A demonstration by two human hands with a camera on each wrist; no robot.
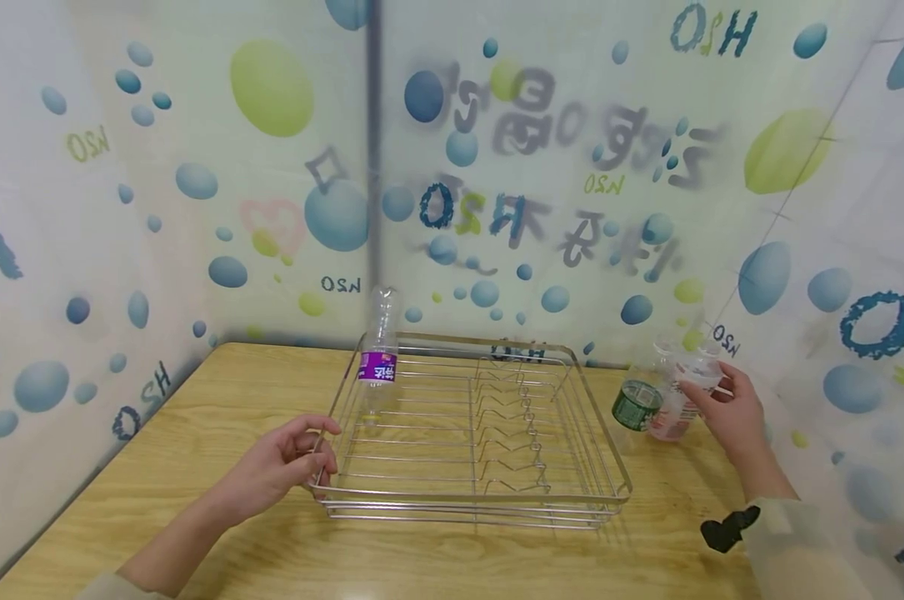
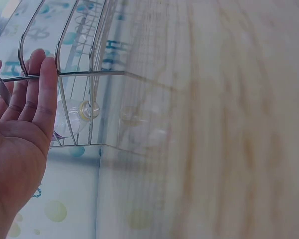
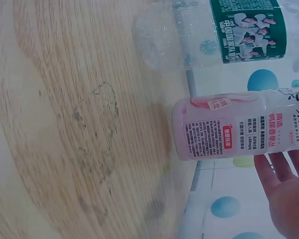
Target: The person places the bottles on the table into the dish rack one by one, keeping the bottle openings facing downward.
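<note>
A metal wire dish rack point(image 1: 474, 498) stands on the table. My left hand point(image 1: 282, 457) holds it at the near left corner, fingers along the outer wires in the left wrist view and thumb by the rim. Inside the rack's left part lies a clear plastic bottle point(image 1: 379, 367) with a purple label. At the right, my right hand point(image 1: 731, 408) grips a pink-labelled drink bottle point(image 3: 229, 124) around its upper part; its base is close to the tabletop. Beside that bottle stands a clear bottle with a green label point(image 1: 637, 406).
The wooden table point(image 1: 392, 558) extends around the rack. Behind and at both sides hangs a curtain point(image 1: 571, 108) printed with blue and green dots and letters, close to the table's back edge. A small black object point(image 1: 729, 529) shows at the right sleeve.
</note>
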